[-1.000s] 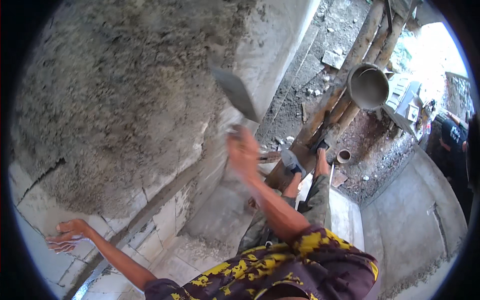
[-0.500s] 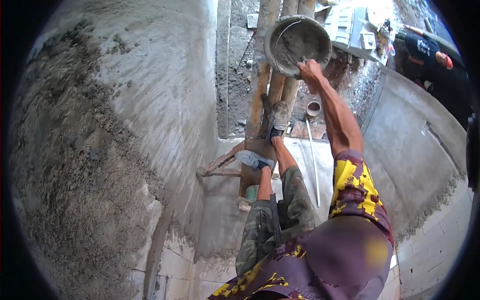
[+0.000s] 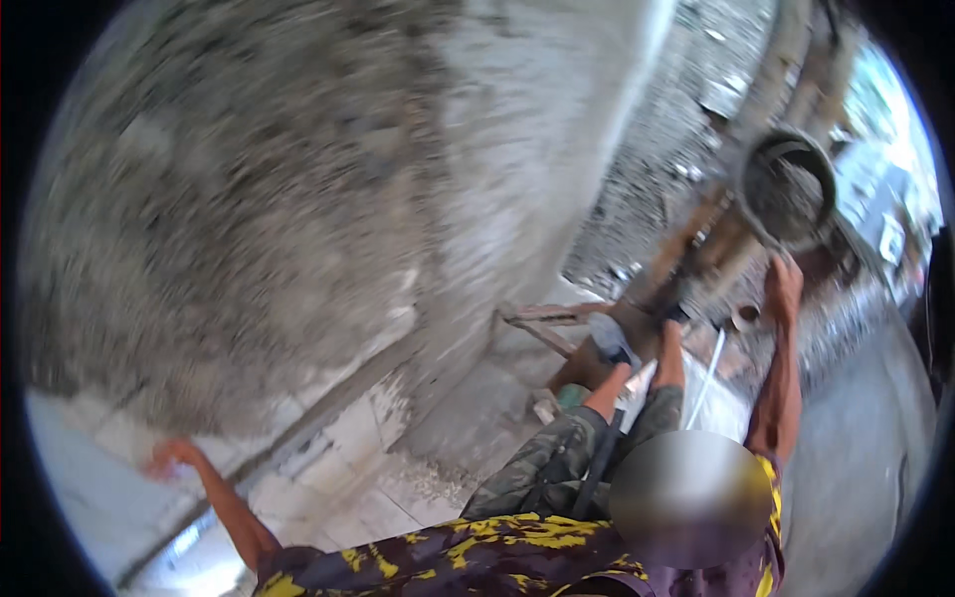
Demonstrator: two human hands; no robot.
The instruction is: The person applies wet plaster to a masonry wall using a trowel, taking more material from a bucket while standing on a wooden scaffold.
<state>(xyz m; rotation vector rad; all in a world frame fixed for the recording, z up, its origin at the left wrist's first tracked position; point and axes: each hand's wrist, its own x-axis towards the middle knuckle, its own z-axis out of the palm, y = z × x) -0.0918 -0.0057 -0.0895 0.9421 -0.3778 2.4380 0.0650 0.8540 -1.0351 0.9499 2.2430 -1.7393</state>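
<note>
A round dark bucket [image 3: 834,184] with grey mortar [image 3: 791,199] inside is over the wooden planks at the upper right. My right hand [image 3: 783,284] is closed at its near rim, arm stretched forward; the fingers are partly blurred. Far out to the left, my left hand [image 3: 174,460] is raised near the lower part of the wall, apart from the bucket. Motion smears its fingers, so I cannot make out whether it holds anything.
A rough mortar-coated wall [image 3: 249,229] fills the left, with a smoother band beside it. My feet are on a narrow plank [image 3: 637,333] with a wooden brace [image 3: 552,316]. A small cup-like container [image 3: 744,317] and a white rod [image 3: 706,378] lie near my feet.
The view has swung left, so the bucket and planks sit farther right and lower. My left arm has come into view, reaching out to the left. My right hand stays at the bucket rim.
</note>
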